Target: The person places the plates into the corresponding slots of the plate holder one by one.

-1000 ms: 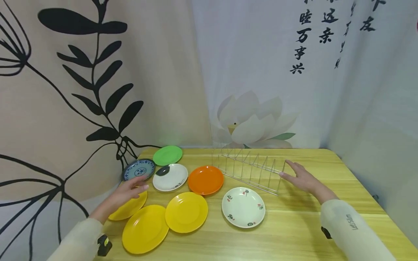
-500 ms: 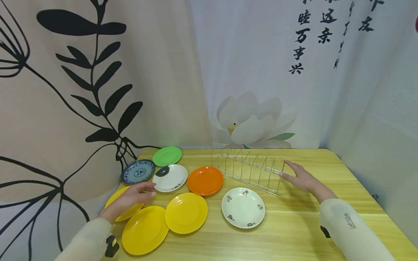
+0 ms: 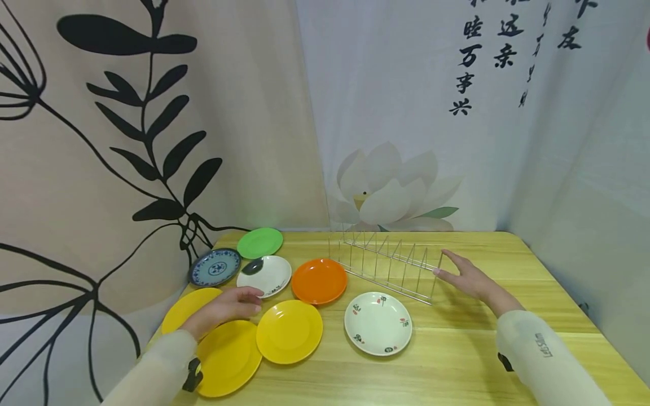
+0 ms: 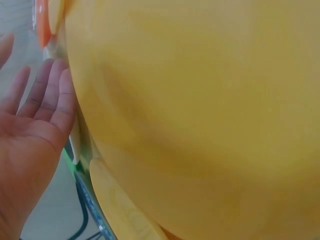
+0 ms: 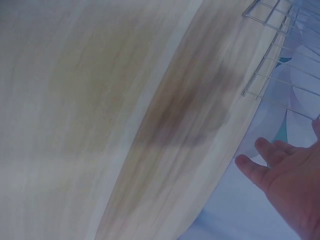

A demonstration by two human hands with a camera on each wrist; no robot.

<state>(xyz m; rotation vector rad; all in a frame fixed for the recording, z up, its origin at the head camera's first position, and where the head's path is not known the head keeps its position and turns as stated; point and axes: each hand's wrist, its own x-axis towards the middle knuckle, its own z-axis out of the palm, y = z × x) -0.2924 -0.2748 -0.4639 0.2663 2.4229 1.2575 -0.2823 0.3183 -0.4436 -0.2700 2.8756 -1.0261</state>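
Observation:
My left hand [image 3: 228, 309] hovers over the yellow plates, its fingers stretched out and holding nothing. Beneath it lie a large yellow plate [image 3: 228, 361] and, to the left, another yellow plate [image 3: 185, 309]; a third yellow plate [image 3: 289, 331] is just right of the fingertips. In the left wrist view, the same palm [image 4: 30, 145] shows beside a yellow plate [image 4: 200, 100]. My right hand [image 3: 469, 279] is at the right end of a wire plate rack [image 3: 388, 265], thumb and forefinger touching its end wire. The right wrist view shows the other fingers [image 5: 255, 170] loosely extended.
An orange plate [image 3: 320, 281], a white plate with a dark patch [image 3: 269, 276], a blue patterned plate [image 3: 215, 267] and a green plate [image 3: 260, 243] lie towards the back left. A white flowered plate [image 3: 378, 324] sits in front of the rack. A curtain [image 3: 254, 141] hangs behind the table.
My left hand has moved right and towards me, from near the blue patterned plate to above the yellow plates. The right hand, the rack and the plates have stayed put.

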